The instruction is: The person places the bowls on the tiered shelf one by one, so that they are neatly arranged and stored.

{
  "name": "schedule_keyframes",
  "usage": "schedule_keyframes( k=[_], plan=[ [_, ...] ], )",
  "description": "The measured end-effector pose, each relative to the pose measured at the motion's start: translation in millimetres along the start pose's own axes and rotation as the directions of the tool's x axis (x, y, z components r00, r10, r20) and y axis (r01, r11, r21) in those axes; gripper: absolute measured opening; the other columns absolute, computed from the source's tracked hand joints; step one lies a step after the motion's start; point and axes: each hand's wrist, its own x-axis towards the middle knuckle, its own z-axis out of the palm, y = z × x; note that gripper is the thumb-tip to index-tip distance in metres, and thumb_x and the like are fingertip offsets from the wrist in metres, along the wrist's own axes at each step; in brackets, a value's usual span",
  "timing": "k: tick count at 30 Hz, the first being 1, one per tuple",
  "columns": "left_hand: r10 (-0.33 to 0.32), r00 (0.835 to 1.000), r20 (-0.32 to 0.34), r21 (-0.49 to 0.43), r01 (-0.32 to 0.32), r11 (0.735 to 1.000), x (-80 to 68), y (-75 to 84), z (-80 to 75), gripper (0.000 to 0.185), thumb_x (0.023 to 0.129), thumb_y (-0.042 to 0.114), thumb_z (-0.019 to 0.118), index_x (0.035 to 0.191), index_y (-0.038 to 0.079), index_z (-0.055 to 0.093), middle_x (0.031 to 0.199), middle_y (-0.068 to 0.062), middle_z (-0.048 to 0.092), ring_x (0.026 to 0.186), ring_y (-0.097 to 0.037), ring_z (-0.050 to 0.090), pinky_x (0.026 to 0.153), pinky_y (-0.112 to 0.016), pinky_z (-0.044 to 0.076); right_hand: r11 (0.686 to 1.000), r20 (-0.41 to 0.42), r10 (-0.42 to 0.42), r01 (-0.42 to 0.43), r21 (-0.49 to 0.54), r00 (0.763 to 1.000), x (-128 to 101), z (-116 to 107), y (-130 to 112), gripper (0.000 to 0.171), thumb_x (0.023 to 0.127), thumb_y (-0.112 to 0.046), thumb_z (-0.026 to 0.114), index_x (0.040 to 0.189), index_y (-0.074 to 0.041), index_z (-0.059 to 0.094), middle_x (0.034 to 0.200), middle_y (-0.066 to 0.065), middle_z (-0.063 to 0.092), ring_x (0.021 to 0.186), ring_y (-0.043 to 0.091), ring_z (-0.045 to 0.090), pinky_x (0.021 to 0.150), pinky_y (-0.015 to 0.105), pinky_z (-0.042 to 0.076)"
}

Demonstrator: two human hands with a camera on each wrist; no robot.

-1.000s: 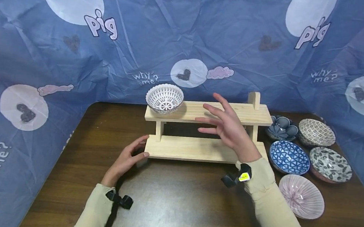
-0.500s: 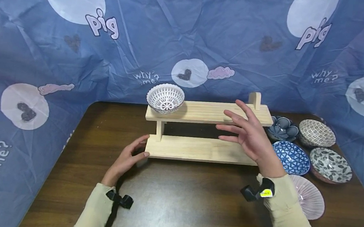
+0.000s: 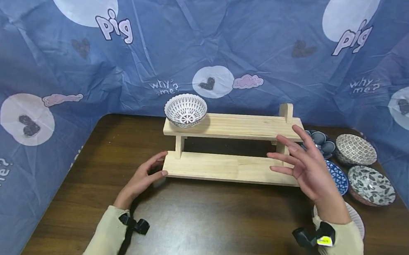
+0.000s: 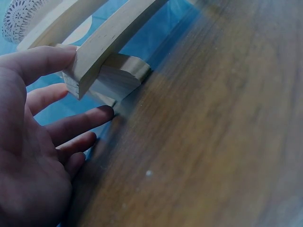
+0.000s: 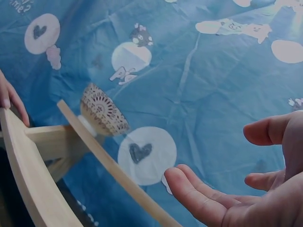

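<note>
A two-tier wooden display stand (image 3: 219, 166) stands on the brown table. My left hand (image 3: 142, 177) holds the left end of its lower board, thumb at the front corner; in the left wrist view the stand's board end (image 4: 75, 82) meets the thumb and index fingertips. A white bowl (image 3: 185, 111) with a dark cut-out-like pattern and scalloped rim sits at the left end of the upper board. My right hand (image 3: 308, 171), fingers spread and holding nothing, hovers by the stand's right end. It partly covers a blue triangle-patterned bowl (image 3: 338, 179) and, with the wrist, a pale striped bowl (image 3: 355, 220).
Also at the right stand a dark blue petal-shaped bowl (image 3: 326, 145), a beige lattice-patterned bowl (image 3: 355, 149) and a leaf-patterned bowl (image 3: 370, 185). A rounded wooden upright (image 3: 286, 112) rises above the upper board's right end. Blue printed cloth (image 3: 154, 35) hangs behind the table.
My right hand has moved right and down, from over the middle of the stand to its right end near the bowls. The left hand and the white bowl have stayed put.
</note>
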Motion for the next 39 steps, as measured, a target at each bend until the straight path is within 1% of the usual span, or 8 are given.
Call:
schedule_keyframes(
  k=[5, 11, 17, 22, 28, 32, 35, 39],
  plan=[
    [-0.006, 1.0, 0.003, -0.004, 0.006, 1.0, 0.6, 1.3, -0.5, 0.062, 0.094, 0.016, 0.066, 0.152, 0.014, 0.043, 0.139, -0.023, 0.058, 0.13, -0.036, 0.053, 0.109, -0.051, 0.037, 0.999, 0.013, -0.04, 0.04, 0.004, 0.999, -17, -13, 0, 0.058, 0.108, -0.004, 0.031, 0.159, -0.022, 0.011, 0.142, 0.0, 0.056, 0.11, 0.027, 0.072, 0.083, 0.042, 0.06],
    [0.014, 1.0, 0.004, -0.012, -0.014, 1.0, 1.1, 1.2, -0.4, 0.062, 0.094, 0.014, 0.066, 0.152, 0.012, 0.042, 0.139, -0.024, 0.058, 0.129, -0.036, 0.053, 0.109, -0.052, 0.038, 0.999, -0.038, -0.036, 0.037, 0.02, 0.999, -35, -29, 1, 0.056, 0.108, -0.003, 0.03, 0.157, -0.024, 0.014, 0.142, 0.0, 0.056, 0.111, 0.027, 0.072, 0.083, 0.043, 0.06],
    [0.015, 1.0, 0.008, -0.011, -0.015, 1.0, 1.1, 1.1, 0.3, 0.062, 0.094, 0.014, 0.066, 0.152, 0.012, 0.042, 0.139, -0.024, 0.057, 0.13, -0.037, 0.053, 0.108, -0.053, 0.038, 0.996, -0.079, -0.03, 0.036, 0.082, 0.996, -54, -49, 5, 0.055, 0.108, -0.002, 0.028, 0.155, -0.024, 0.012, 0.138, 0.001, 0.059, 0.109, 0.029, 0.072, 0.081, 0.044, 0.06],
    [0.01, 1.0, 0.008, -0.022, -0.01, 1.0, 1.6, 1.5, 0.3, 0.062, 0.093, 0.014, 0.066, 0.151, 0.012, 0.043, 0.138, -0.025, 0.058, 0.129, -0.038, 0.053, 0.107, -0.051, 0.04, 0.99, -0.081, -0.034, 0.044, 0.133, 0.996, -70, -63, 9, 0.054, 0.108, -0.001, 0.024, 0.154, -0.025, 0.011, 0.139, 0.002, 0.06, 0.111, 0.031, 0.071, 0.083, 0.047, 0.059],
    [0.007, 1.0, 0.007, -0.032, -0.007, 0.999, 1.1, 0.3, 0.4, 0.062, 0.093, 0.014, 0.066, 0.151, 0.011, 0.043, 0.137, -0.026, 0.059, 0.127, -0.037, 0.054, 0.106, -0.049, 0.04, 0.967, -0.062, -0.052, 0.066, 0.247, 0.997, -86, -76, 10, 0.051, 0.108, -0.001, 0.019, 0.153, -0.025, 0.013, 0.14, 0.007, 0.062, 0.114, 0.037, 0.069, 0.085, 0.051, 0.057],
    [0.006, 1.0, 0.004, -0.032, -0.006, 0.999, 0.6, 0.6, 0.6, 0.062, 0.093, 0.014, 0.067, 0.151, 0.011, 0.043, 0.136, -0.025, 0.059, 0.127, -0.036, 0.055, 0.104, -0.045, 0.042, 0.931, -0.014, -0.093, 0.093, 0.352, 0.996, -95, -83, 10, 0.052, 0.108, 0.001, 0.013, 0.154, -0.022, 0.021, 0.143, 0.014, 0.059, 0.118, 0.043, 0.065, 0.089, 0.056, 0.054],
    [0.005, 1.0, 0.005, -0.038, -0.005, 0.999, 0.9, 0.8, 1.2, 0.062, 0.093, 0.014, 0.067, 0.151, 0.012, 0.044, 0.135, -0.025, 0.06, 0.126, -0.036, 0.055, 0.103, -0.042, 0.042, 0.907, 0.004, -0.115, 0.103, 0.407, 0.993, -103, -89, 11, 0.055, 0.107, 0.002, 0.011, 0.155, -0.02, 0.026, 0.145, 0.016, 0.056, 0.12, 0.046, 0.063, 0.092, 0.058, 0.052],
    [0.01, 1.0, 0.003, -0.034, -0.01, 0.999, 0.7, 0.1, 1.1, 0.062, 0.093, 0.013, 0.067, 0.15, 0.011, 0.044, 0.135, -0.025, 0.06, 0.125, -0.036, 0.055, 0.103, -0.043, 0.042, 0.922, -0.029, -0.095, 0.099, 0.373, 0.995, -116, -96, 12, 0.056, 0.107, 0.001, 0.011, 0.156, -0.022, 0.026, 0.144, 0.013, 0.057, 0.119, 0.044, 0.064, 0.091, 0.056, 0.054]
  ],
)
